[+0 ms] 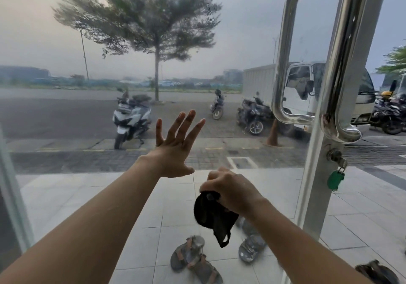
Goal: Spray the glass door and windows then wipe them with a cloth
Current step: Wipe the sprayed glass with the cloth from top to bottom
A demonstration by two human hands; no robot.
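Cloth of black soft fabric [211,217] hangs from my right hand [230,189], whose fingers are curled tight around its upper bunch. The rest droops below the fist, in front of the lower part of the pane. My left hand [175,149] is open, fingers spread wide, palm toward the large clear glass door [66,112]; I cannot tell if it really touches the pane. I judge the cloth light and limp, so it will fold on itself. It is better to gather it into a flat pad under the palm than to hold one corner. The glass is stiff and smooth, looks hazy, and is probably slippery when wet, so I would press evenly and not hard. The long polished steel pull handle [342,64] stands to the right. No spray bottle is in view.
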